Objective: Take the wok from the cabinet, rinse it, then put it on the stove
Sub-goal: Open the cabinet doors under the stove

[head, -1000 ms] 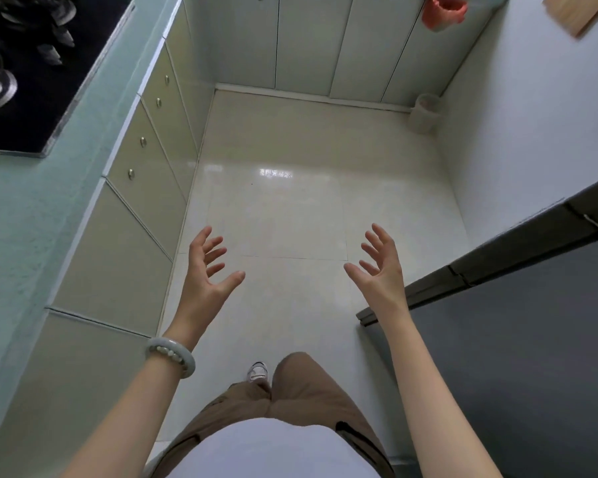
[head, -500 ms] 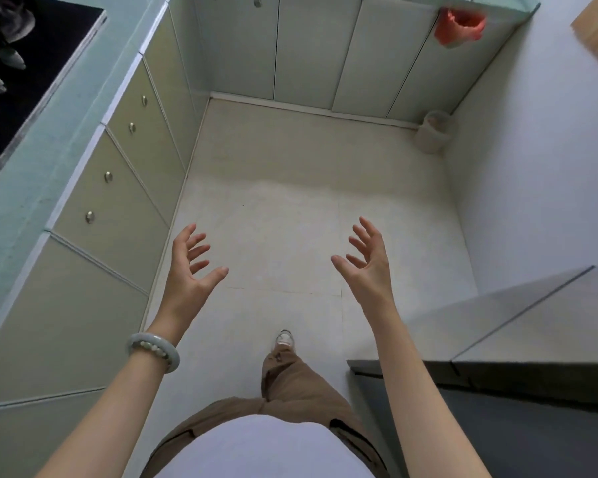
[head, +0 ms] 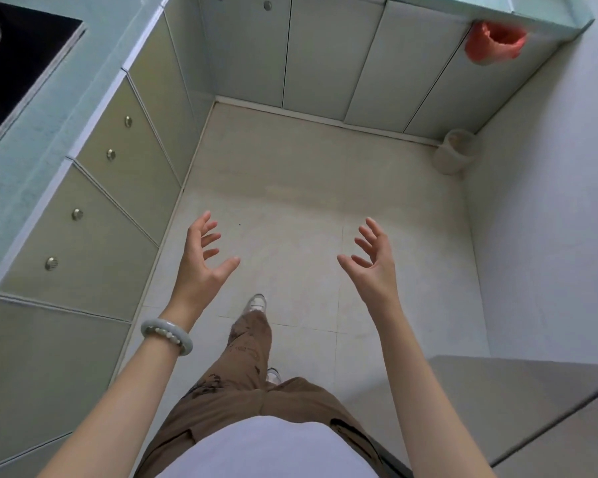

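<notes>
The left grip is open, a bare hand with its fingers spread and loosely bent, palm turned inward, holding nothing. The right grip mirrors it, also open and empty, palm facing the left one, the two well apart above the tiled floor. A pale green bangle sits on the left wrist. Below the arms are brown trousers and a white shoe stepped forward.

To the left run drawer fronts with round metal knobs, all closed, under a teal surface that carries the black stove. Straight ahead the cabinet doors are closed. The wok does not show anywhere. An orange-red bag hangs at the far right corner above a small pale bin.
</notes>
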Demonstrator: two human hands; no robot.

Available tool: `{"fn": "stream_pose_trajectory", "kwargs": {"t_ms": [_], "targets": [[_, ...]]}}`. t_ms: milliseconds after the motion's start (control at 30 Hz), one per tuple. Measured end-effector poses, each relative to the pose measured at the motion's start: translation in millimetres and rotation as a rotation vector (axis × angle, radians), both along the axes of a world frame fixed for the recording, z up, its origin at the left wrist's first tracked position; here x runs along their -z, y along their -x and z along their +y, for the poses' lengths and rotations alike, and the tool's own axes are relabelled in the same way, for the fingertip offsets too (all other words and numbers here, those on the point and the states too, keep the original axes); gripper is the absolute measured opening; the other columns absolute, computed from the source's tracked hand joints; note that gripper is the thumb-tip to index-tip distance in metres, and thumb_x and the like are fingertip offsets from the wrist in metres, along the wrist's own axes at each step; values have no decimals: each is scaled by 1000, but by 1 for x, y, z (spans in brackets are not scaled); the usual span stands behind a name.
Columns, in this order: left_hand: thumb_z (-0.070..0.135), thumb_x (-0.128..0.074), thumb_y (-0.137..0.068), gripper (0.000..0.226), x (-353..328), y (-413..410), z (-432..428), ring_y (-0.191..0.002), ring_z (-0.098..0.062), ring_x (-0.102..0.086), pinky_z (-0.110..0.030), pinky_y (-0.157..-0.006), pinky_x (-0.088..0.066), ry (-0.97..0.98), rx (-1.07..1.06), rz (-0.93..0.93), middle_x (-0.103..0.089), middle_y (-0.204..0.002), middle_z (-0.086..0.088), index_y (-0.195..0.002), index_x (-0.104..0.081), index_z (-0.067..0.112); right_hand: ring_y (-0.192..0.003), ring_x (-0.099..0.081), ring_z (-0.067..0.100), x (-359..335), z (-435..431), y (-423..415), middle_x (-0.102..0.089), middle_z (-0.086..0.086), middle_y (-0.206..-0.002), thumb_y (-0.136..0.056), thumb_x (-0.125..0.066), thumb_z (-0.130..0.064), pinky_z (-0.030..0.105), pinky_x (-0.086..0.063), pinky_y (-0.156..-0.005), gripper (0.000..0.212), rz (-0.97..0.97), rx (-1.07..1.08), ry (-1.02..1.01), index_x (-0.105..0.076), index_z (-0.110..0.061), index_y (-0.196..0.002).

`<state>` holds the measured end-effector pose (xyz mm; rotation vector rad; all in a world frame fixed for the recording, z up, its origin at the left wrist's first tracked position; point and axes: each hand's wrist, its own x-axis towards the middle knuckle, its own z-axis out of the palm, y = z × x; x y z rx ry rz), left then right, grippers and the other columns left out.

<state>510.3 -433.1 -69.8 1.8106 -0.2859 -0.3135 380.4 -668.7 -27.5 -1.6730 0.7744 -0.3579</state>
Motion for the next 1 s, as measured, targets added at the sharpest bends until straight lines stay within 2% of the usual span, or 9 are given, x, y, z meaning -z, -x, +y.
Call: {"fn": "stream_pose_trajectory", "kwargs": {"t_ms": [333, 633, 833, 1000], "targets": [[19, -68, -76, 77, 3, -150, -89, -122, -8, -48, -30, -100, -42, 26, -36, -7, -43, -136, 6, -141, -29, 32, -121, -49, 7, 2, -90, -152, -48, -5, -136, -81, -69, -2, 39, -47, -100, 73, 0, -9, 26, -37, -30, -140], [22, -68, -73, 80, -4, -255, -148, -123, -7, -48, -27, -98, -42, 34, -60, 2, -44, -136, 5, -142, -30, 29, -121, -50, 7, -9, -141, -279, -48, -1, -139, -81, -69, -1, 32, -48, -97, 73, -25, -77, 13, -37, -28, -140], [21, -67, -72, 79, 4, -292, -158, -122, -5, -49, -24, -98, -41, 30, -208, 39, -43, -137, 3, -142, -30, 29, -121, -50, 9, -7, -174, -348, -49, -1, -138, -81, -69, -1, 35, -48, -99, 72, 10, -195, 16, -38, -25, -141], [22, -67, -72, 78, 11, -313, -168, -122, -3, -48, -20, -96, -40, 36, -431, 56, -43, -137, 4, -139, -30, 35, -121, -50, 8, 0, -198, -418, -49, -3, -137, -81, -68, -1, 38, -48, -99, 71, 37, -402, 5, -38, -27, -140]]}}
